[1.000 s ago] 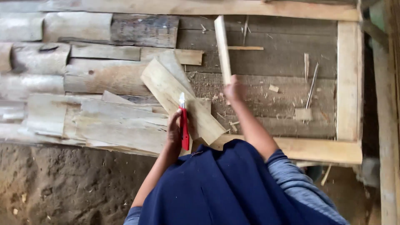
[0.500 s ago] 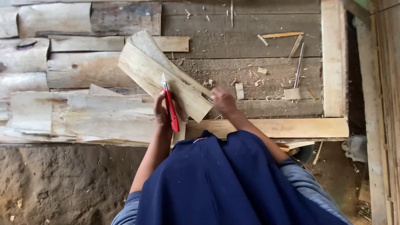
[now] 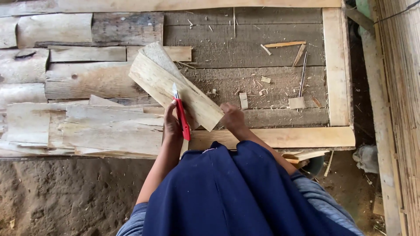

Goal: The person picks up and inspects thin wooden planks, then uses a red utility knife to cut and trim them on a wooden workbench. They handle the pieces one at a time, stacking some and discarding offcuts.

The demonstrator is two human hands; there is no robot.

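A pale wooden slat (image 3: 175, 87) lies under both hands — a flat, broad strip of raw, light-coloured wood with fine grain running along its length and rough, slightly ragged ends. It sits on top of a second, greyer slat (image 3: 154, 53) of the same shape, whose weathered tip shows just past the pale one's far end. The pale slat's long axis runs on a slant: its far end points up and to the left, toward the stacked boards (image 3: 87, 126), and its near end points down and to the right, toward the person's body, stopping just short of the light frame rail (image 3: 280, 136) that edges the workbench.

The left hand (image 3: 172, 124) is at the slat's near left edge, fingers wrapped tight round a red utility knife (image 3: 181, 114); the knife stands nearly upright, its short blade tip resting on the slat's face. The right hand (image 3: 232, 117) sits at the slat's near right corner, fingers curled and pressed together against the wood's end; whether they pinch the edge or only press on it I cannot tell.

Right of the slat, on the dark bench planks (image 3: 262, 30), lie scattered wood chips (image 3: 265, 80) and a small square offcut (image 3: 297, 102) — all well apart from the slat.
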